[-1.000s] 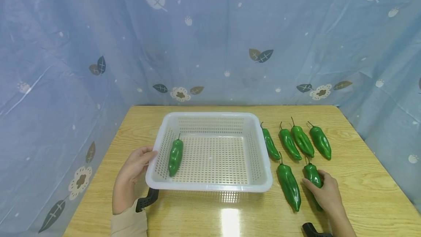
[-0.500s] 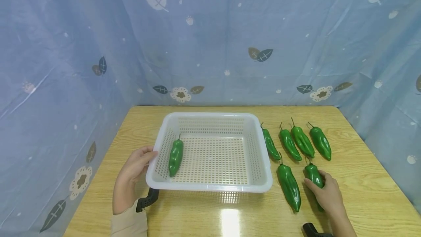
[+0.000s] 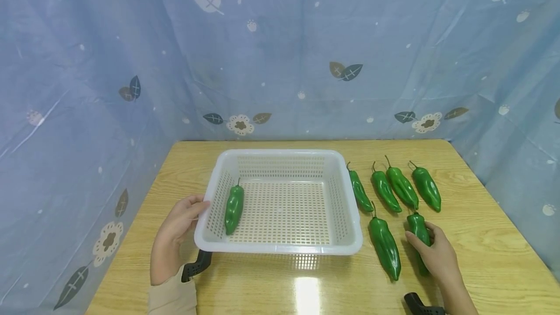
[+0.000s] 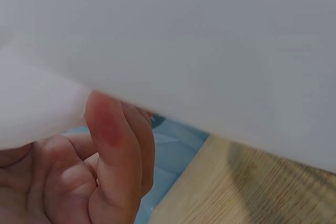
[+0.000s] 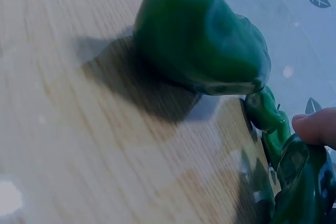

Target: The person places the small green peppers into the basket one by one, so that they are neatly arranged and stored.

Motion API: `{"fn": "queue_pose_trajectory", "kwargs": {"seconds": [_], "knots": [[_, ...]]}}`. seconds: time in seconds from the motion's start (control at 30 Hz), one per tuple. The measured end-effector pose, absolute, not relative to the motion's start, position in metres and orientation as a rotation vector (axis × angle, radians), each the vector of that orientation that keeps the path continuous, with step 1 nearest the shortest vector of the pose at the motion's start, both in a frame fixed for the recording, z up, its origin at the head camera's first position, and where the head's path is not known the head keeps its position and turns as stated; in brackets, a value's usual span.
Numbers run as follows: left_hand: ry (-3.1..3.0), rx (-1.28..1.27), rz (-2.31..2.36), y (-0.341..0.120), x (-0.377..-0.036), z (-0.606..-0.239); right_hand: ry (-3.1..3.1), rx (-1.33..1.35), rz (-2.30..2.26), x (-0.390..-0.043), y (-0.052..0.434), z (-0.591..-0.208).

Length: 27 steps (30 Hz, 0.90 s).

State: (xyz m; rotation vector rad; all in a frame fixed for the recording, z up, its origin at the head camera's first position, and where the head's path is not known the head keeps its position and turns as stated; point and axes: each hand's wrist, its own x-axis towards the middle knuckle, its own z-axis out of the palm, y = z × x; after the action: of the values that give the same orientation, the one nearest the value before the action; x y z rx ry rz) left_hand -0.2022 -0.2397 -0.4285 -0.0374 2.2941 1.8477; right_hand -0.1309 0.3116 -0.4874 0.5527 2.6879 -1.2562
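Observation:
A white perforated basket (image 3: 280,250) stands mid-table with one green pepper (image 3: 234,207) lying along its left side. My left hand (image 3: 183,218) holds the basket's left rim, thumb on top; in the left wrist view the fingers (image 4: 113,156) curl under the white wall (image 4: 210,51). My right hand (image 3: 433,249) grips a small green pepper (image 3: 417,225) on the table right of the basket. The right wrist view shows that held pepper (image 5: 299,182) under a fingertip (image 5: 315,127). A bigger pepper (image 3: 384,244) lies just left of it, looming large in the right wrist view (image 5: 199,40).
Several more green peppers lie in a row behind my right hand, from one beside the basket (image 3: 359,191) to the far-right one (image 3: 426,188). The wooden table (image 3: 481,237) is walled by a blue leaf-print curtain (image 3: 280,62) on three sides.
My right hand has closed further round the small pepper and shifted it slightly away from me. The left hand and the basket have not moved.

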Motion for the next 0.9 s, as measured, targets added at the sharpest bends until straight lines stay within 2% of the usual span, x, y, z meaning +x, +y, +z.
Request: {"fn": "queue_pose_trajectory", "kwargs": {"seconds": [0.9], "knots": [[2.322,-0.069,1.815,-0.238,-0.202,-0.423,2.849,0.42,-1.253,-0.139,0.3,-0.462]]}}
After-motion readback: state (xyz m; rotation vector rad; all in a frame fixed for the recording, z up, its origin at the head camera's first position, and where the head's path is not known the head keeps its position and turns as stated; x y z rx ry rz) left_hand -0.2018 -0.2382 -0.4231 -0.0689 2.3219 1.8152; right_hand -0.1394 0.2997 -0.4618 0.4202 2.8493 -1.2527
